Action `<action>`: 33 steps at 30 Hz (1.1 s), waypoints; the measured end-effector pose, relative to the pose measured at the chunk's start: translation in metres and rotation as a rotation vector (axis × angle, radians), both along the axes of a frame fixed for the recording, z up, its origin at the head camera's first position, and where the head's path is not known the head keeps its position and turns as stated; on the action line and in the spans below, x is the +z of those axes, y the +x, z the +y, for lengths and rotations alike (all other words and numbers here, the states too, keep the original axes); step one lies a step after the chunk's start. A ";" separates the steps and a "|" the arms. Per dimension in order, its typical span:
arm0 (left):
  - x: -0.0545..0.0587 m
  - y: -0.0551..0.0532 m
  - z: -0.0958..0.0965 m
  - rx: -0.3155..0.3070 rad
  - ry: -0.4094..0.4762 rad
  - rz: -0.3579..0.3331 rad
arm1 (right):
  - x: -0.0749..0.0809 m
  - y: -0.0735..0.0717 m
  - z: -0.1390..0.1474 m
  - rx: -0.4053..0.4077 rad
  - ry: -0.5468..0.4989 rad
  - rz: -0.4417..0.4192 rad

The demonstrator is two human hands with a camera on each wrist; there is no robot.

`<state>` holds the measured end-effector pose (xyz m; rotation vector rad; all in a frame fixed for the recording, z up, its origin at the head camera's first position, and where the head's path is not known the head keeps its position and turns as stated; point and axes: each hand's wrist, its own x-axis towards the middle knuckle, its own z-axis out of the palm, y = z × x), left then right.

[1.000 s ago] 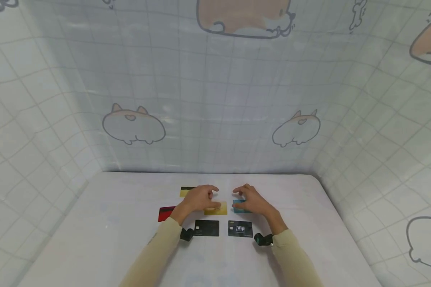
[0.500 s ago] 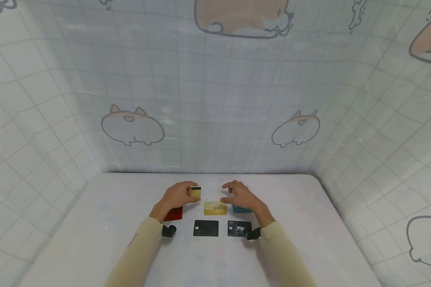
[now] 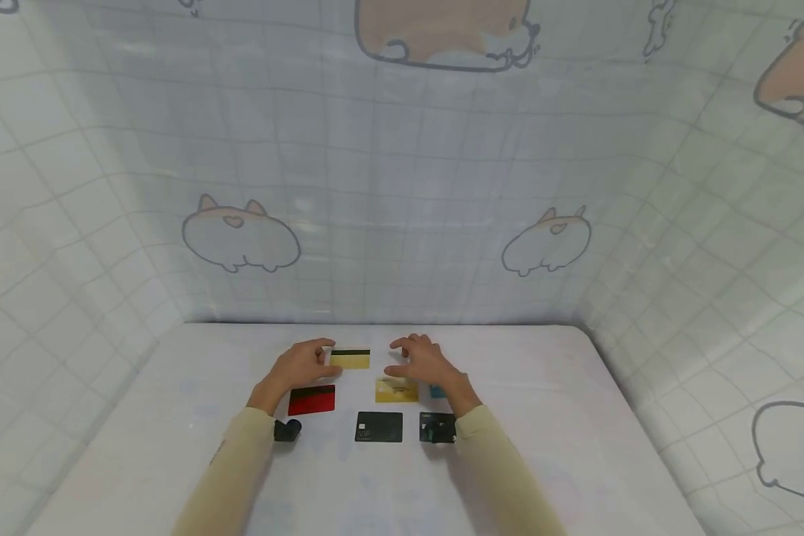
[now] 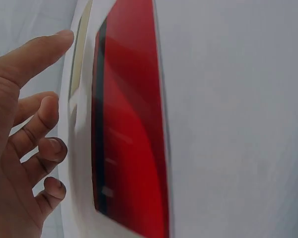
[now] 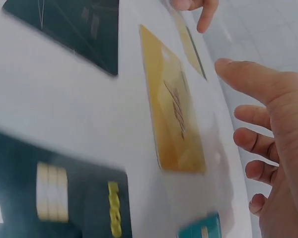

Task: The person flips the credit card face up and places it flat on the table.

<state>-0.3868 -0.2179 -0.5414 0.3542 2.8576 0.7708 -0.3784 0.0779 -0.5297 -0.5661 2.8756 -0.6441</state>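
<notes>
My left hand (image 3: 301, 366) hovers at the left end of a yellow card with a dark stripe (image 3: 351, 360), thumb and fingers apart. In the left wrist view its fingers are loosely bent with nothing between them, and a red striped card (image 4: 131, 129) lies close by. Above a gold card (image 3: 395, 391) is my right hand (image 3: 423, 362), its fingers loosely bent and holding nothing. The right wrist view shows that gold card flat on the table, apart from the thumb. A teal card (image 3: 437, 391) is partly hidden under the right hand.
Nearer to me lie a black card marked VIP (image 3: 378, 427) and another dark card (image 3: 430, 426), partly covered by the right wrist camera. All sit on a white table (image 3: 348, 484). Sheeting with a grid and cartoon animals (image 3: 375, 186) encloses the back and sides.
Both hands have moved left. My left hand has drawn back from over the yellow striped and red cards, which show more fully. My right hand now covers more of the teal card.
</notes>
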 end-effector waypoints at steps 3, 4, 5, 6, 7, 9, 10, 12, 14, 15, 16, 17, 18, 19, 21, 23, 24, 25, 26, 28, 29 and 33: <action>0.001 0.002 -0.007 0.005 0.017 -0.021 | -0.002 -0.001 -0.011 -0.005 0.016 0.008; 0.001 0.002 -0.009 0.002 0.025 -0.028 | -0.002 0.000 -0.014 -0.009 0.016 0.009; 0.001 0.002 -0.010 -0.004 0.028 -0.033 | -0.003 0.000 -0.017 -0.014 0.023 0.014; 0.001 0.002 -0.012 -0.004 0.036 -0.038 | -0.005 -0.001 -0.020 -0.020 0.039 0.020; 0.001 0.003 -0.014 -0.008 0.037 -0.043 | -0.008 -0.001 -0.023 -0.026 0.063 0.031; 0.002 0.003 -0.017 -0.019 0.046 -0.046 | -0.012 -0.002 -0.028 -0.036 0.111 0.048; 0.002 0.002 -0.018 -0.023 0.048 -0.046 | -0.015 -0.002 -0.031 -0.036 0.135 0.057; 0.004 0.002 -0.020 -0.031 0.055 -0.048 | -0.017 -0.002 -0.036 -0.037 0.175 0.067; 0.005 0.002 -0.021 -0.045 0.060 -0.053 | -0.014 -0.001 -0.041 -0.034 0.183 0.066; 0.005 0.002 -0.021 -0.050 0.064 -0.059 | -0.013 0.000 -0.043 -0.031 0.183 0.064; 0.005 0.002 -0.021 -0.053 0.069 -0.064 | -0.011 0.001 -0.045 -0.028 0.179 0.056; 0.005 0.002 -0.021 -0.056 0.072 -0.069 | -0.008 0.003 -0.046 -0.026 0.182 0.051; 0.005 0.002 -0.021 -0.059 0.072 -0.073 | -0.005 0.005 -0.048 -0.026 0.183 0.045; 0.005 0.002 -0.020 -0.062 0.072 -0.077 | -0.002 0.007 -0.049 -0.026 0.183 0.039; 0.004 0.002 -0.020 -0.064 0.070 -0.084 | 0.001 0.010 -0.051 -0.028 0.187 0.025; 0.003 0.002 -0.019 -0.064 0.057 -0.087 | 0.004 0.013 -0.052 -0.034 0.185 0.011; 0.002 0.002 -0.018 -0.065 0.052 -0.086 | 0.005 0.014 -0.052 -0.037 0.182 0.005; 0.002 0.002 -0.018 -0.067 0.048 -0.085 | 0.005 0.015 -0.053 -0.039 0.182 -0.002; 0.002 0.002 -0.017 -0.065 0.043 -0.086 | 0.006 0.016 -0.053 -0.041 0.178 -0.007; 0.003 0.003 -0.016 -0.064 0.030 -0.083 | 0.006 0.017 -0.054 -0.044 0.180 -0.010; 0.003 0.004 -0.016 -0.065 0.027 -0.083 | 0.006 0.017 -0.055 -0.045 0.182 -0.012; 0.006 0.006 -0.014 -0.059 -0.005 -0.079 | 0.006 0.018 -0.057 -0.041 0.204 -0.006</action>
